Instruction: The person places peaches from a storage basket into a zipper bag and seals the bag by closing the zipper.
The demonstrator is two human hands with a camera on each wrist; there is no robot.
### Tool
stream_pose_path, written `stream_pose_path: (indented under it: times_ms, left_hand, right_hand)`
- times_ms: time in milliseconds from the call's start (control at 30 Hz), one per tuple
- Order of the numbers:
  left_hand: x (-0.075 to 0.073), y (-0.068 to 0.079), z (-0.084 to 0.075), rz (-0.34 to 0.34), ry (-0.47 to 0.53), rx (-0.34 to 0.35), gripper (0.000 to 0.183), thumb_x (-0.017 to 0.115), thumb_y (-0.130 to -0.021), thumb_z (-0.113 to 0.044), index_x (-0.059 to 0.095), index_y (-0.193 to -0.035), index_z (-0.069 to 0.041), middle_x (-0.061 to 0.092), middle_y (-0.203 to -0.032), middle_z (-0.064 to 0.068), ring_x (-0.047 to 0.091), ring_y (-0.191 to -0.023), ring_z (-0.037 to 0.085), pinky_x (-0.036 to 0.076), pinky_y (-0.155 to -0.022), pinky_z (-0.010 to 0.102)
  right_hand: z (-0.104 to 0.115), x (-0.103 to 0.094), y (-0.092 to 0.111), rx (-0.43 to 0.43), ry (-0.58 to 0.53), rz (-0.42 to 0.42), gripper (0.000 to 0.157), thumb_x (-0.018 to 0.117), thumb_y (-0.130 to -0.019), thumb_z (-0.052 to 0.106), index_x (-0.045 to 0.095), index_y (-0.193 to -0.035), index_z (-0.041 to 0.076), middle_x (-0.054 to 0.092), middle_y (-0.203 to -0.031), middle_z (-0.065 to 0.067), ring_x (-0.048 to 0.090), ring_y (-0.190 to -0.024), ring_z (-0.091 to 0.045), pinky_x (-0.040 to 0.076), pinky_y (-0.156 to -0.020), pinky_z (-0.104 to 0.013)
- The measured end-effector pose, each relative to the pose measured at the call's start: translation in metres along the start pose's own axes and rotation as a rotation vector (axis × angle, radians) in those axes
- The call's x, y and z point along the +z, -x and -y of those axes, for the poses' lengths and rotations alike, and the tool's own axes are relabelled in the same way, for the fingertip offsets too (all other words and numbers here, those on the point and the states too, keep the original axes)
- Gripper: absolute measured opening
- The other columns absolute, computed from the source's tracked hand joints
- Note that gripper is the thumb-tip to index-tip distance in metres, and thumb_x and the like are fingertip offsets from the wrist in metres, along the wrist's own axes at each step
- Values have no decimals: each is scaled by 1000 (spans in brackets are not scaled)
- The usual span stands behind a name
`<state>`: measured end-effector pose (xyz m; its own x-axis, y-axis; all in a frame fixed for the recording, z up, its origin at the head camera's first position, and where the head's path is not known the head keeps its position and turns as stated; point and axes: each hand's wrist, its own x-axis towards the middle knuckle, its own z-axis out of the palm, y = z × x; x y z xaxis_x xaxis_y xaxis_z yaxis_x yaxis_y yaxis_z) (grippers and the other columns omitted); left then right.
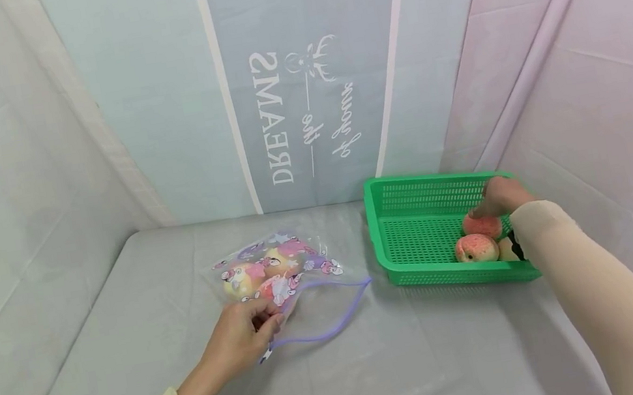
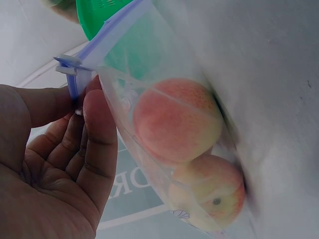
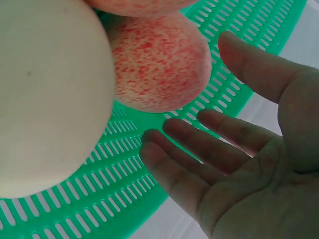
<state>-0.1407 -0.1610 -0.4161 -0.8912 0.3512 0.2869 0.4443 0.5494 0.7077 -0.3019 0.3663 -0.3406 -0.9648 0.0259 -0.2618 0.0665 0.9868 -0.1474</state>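
Observation:
A clear zip bag point(image 1: 321, 307) with a purple zip edge and cartoon print lies on the table, its mouth gaping toward the right. Inside it are several peaches point(image 2: 177, 119), red and yellow. My left hand point(image 1: 245, 336) pinches the bag's edge near the white slider point(image 2: 68, 62) between thumb and fingers. Over the right end of a green basket point(image 1: 378, 243), my right hand point(image 1: 505, 195) reaches down beside a red-speckled peach point(image 3: 162, 62). Its thumb and fingers are spread around that side of the peach, holding nothing. Another peach point(image 1: 476, 248) lies in front.
A pale round fruit point(image 3: 50, 99) also lies in the basket, partly hidden by the right sleeve in the head view. The basket stands at the table's back right, near the side wall point(image 1: 610, 130). A printed cloth point(image 1: 297, 76) hangs behind the grey table point(image 1: 417, 361).

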Motion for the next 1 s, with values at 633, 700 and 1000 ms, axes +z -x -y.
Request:
stream_pose_path:
  times_ms: [633,700,1000]
  left_hand:
    - [-1,-2,-2,1,1,-10,23,73,-93,-2,67,-76,-16,64,-66,-2,51,-53,3,46,-47,23]
    - [-1,-2,-2,1,2,-11,23,73,-93,-2,67,-76,-16,64,-67,-1,51,-53,3,46,-47,23]
    - [-2,-1,-3,4,-11,-13,20,74,-93,-3,68,-76,-13,61,-65,-6,51,-53,3,46,-47,23]
  right_hand:
    - [-4,5,-7,-16,-97,101,39,70,-97,33,65,-76,1,56,-62,-5,51,-53,-15,45,-54,-30]
    - [-2,2,-4,-47,-101,61,43,70,-96,32,67,-94,-11,63,-74,-15,57,-60,-20,48,-56,-32]
    - [7,-9,3,-80,-232,17,67,70,-96,36,53,-132,-19,63,-115,-33,66,-89,-33,56,-68,-39]
